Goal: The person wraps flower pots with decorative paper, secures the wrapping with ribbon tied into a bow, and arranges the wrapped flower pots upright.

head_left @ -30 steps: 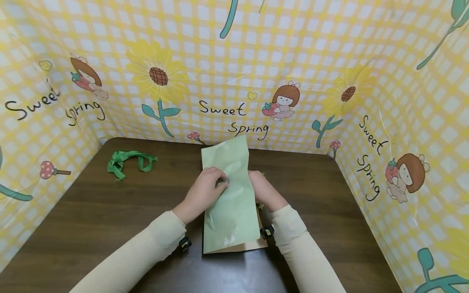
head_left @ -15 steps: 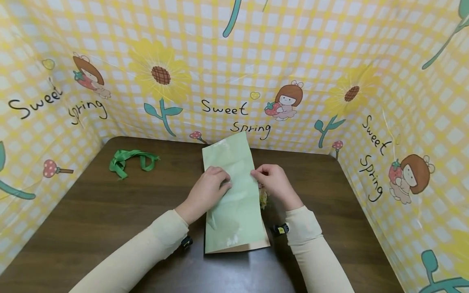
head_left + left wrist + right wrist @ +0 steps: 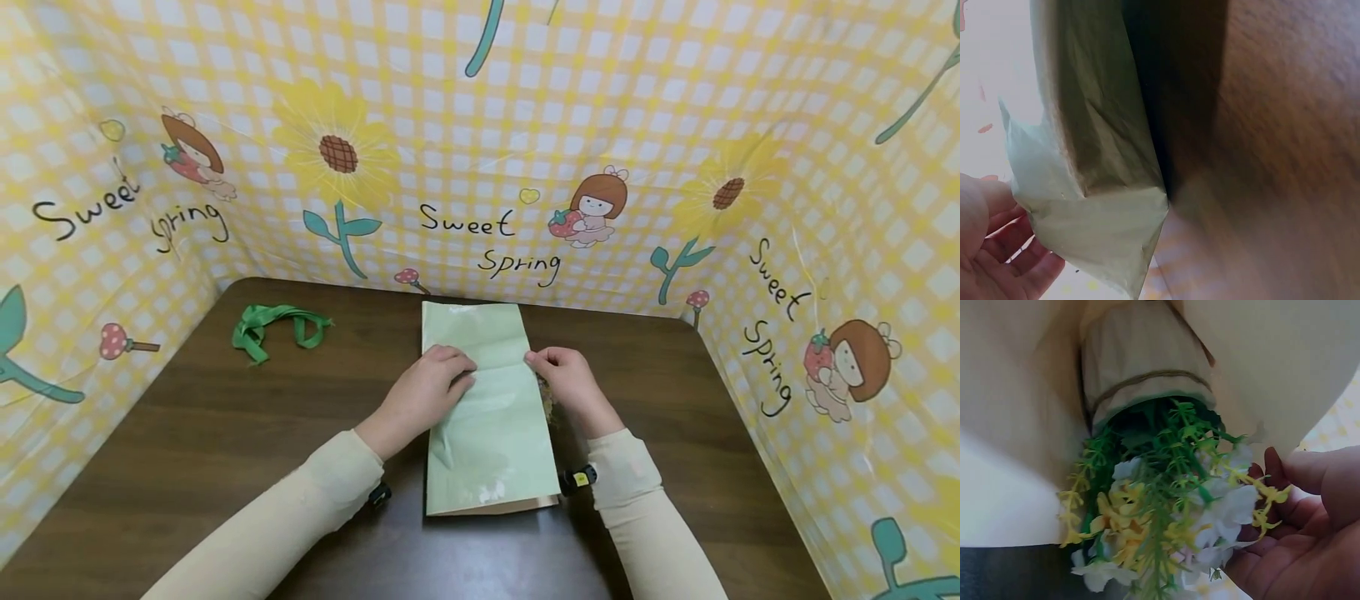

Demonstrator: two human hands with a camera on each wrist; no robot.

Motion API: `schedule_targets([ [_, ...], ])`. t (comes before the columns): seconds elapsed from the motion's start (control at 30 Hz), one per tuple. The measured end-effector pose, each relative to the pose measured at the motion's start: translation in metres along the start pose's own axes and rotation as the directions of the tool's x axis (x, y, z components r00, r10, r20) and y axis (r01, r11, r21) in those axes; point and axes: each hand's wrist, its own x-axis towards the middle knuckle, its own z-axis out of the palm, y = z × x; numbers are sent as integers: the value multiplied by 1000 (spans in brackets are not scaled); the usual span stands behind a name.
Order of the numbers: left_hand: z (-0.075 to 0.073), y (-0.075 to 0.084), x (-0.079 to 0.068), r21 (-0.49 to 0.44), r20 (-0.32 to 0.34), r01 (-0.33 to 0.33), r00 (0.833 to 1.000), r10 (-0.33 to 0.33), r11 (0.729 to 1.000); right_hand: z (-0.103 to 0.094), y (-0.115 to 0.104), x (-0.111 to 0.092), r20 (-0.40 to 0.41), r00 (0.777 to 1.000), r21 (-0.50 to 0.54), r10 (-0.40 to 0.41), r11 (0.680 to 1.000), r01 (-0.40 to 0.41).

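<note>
A sheet of pale green wrapping paper (image 3: 491, 425) lies folded lengthwise in the middle of the table, its inner side tan. My left hand (image 3: 422, 392) rests on its upper left part with loosely bent fingers. In the left wrist view those fingers (image 3: 1013, 250) lie against the paper's creased edge. With thumb and fingertips, my right hand (image 3: 573, 387) pinches the right edge of the paper. Under the fold is a bouquet of white and yellow flowers (image 3: 1160, 512), its stems in a cream wrap (image 3: 1147, 356) tied with brown twine. From above, the paper hides most of the bouquet.
A crumpled green ribbon (image 3: 277, 327) lies at the back left of the dark wooden table (image 3: 187, 450). A yellow checked cloth (image 3: 465, 133) with printed flowers and girls hangs around the back and sides.
My right hand has come out from behind the wrapping paper and now pinches its right edge. The paper's far end has come down flatter. My left hand stays on the paper.
</note>
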Motion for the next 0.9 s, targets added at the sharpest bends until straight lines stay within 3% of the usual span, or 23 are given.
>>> schedule_targets([
  [0.33,-4,-2,3,-30,27,31,999,-30,999,5,14,2,-8,998,27,-61,998,62],
  [0.6,-8,4,9,24,113,50,992,-52,998,-3,9,2,-25,997,19,-75,997,76],
  [0.9,-14,14,15,92,166,47,984,-62,995,-23,-13,-5,-81,975,-125,-209,972,198],
])
